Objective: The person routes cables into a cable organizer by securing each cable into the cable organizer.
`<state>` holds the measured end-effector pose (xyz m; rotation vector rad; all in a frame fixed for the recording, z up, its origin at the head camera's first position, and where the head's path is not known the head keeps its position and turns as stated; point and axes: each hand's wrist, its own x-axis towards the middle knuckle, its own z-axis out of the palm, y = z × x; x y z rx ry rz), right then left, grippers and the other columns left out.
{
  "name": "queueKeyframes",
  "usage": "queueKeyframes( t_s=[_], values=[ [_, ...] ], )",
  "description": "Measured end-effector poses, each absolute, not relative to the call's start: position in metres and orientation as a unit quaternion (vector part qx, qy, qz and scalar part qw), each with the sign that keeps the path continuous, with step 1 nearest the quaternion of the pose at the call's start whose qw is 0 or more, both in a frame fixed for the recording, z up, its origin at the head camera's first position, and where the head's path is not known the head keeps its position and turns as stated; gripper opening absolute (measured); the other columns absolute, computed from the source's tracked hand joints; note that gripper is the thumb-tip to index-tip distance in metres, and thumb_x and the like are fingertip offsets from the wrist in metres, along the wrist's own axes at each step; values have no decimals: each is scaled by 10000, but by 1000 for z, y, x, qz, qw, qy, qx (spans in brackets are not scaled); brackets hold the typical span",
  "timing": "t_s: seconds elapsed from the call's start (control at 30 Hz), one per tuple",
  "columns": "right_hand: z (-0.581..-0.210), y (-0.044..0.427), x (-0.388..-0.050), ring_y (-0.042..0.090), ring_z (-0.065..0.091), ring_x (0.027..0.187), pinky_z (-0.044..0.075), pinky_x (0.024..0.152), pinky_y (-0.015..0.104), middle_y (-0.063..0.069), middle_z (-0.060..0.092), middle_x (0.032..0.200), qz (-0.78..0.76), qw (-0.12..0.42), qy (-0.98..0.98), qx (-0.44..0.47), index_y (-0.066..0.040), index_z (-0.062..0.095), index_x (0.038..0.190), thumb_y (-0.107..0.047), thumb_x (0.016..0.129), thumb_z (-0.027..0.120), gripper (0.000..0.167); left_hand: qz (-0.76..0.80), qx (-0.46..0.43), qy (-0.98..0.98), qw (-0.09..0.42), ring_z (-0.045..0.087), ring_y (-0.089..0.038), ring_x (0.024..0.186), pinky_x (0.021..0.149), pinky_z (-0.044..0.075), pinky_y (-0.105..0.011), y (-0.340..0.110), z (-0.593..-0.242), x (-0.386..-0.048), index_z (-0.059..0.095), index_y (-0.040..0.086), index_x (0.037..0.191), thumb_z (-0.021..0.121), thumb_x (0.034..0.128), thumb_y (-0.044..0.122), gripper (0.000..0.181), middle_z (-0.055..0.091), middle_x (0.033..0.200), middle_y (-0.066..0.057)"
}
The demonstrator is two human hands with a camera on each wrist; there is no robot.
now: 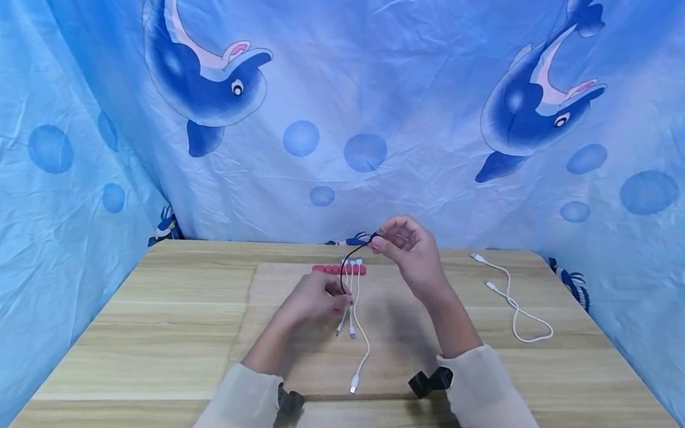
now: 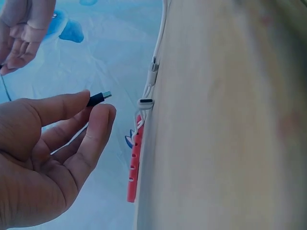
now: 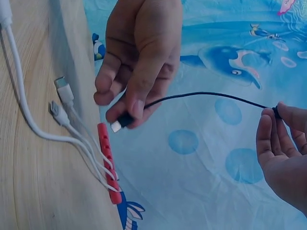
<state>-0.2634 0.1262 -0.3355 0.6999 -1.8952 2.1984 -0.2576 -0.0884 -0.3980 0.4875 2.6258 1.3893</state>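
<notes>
A thin black cable point(image 3: 206, 93) runs in an arc between the two hands, above the board. My left hand point(image 2: 53, 153) pinches its black plug point(image 2: 96, 99) between thumb and index finger, the metal tip bare. My right hand point(image 1: 414, 262) pinches the cable's other end, higher and to the right; that end is mostly covered by the fingertips. Below lies a red slotted cable holder point(image 3: 109, 163) on the board, with several white cables point(image 3: 85, 139) in its slots. Their plugs lie toward the person, one cable point(image 1: 366, 348) reaching farthest.
A looped white cable point(image 1: 515, 308) lies on the table to the right. The thin wooden board point(image 1: 270, 371) rests on the wooden table point(image 1: 120, 362). Blue dolphin-print cloth point(image 1: 334, 95) hangs behind and at both sides. Black wrist devices point(image 1: 430, 383) sit at both cuffs.
</notes>
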Motion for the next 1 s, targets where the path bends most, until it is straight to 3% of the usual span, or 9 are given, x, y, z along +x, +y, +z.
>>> queueKeyframes(
  t_s=[0.2,0.33,0.53,0.7,1.0],
  values=[
    [-338,131,-272,190,718,875,595,863,352,66,674,957,750,102,-619,209,-40,586,1071,68,914,717,231,471,150,866,81,675,-145,681,675,545,-288,-95,-394,-260,742,6,914,629,1025,139,206,690,766,-29],
    [-342,134,-278,189,723,886,595,863,351,60,668,951,759,114,-613,188,-37,586,1073,67,911,720,234,470,144,867,77,684,-139,636,649,551,-274,-98,-391,-261,732,-32,926,620,1031,127,221,685,740,-41],
    [-352,141,-288,189,723,871,596,860,342,61,674,940,775,126,-603,143,-39,589,1073,67,909,722,236,498,132,854,73,688,-194,619,596,560,-296,-101,-390,-260,713,-1,977,690,964,62,68,697,754,-53],
    [-360,143,-294,182,720,839,599,848,335,65,681,914,787,126,-591,129,-18,596,1072,100,900,711,238,493,153,854,73,662,-159,614,592,565,-308,-105,-389,-258,733,25,944,738,918,47,34,689,725,-41],
    [-371,144,-302,172,716,813,599,845,335,52,684,912,767,121,-620,114,19,615,1088,94,873,738,259,485,186,844,132,623,-139,594,574,554,-299,-105,-386,-255,743,-11,906,754,887,17,36,701,753,-35]
  ],
)
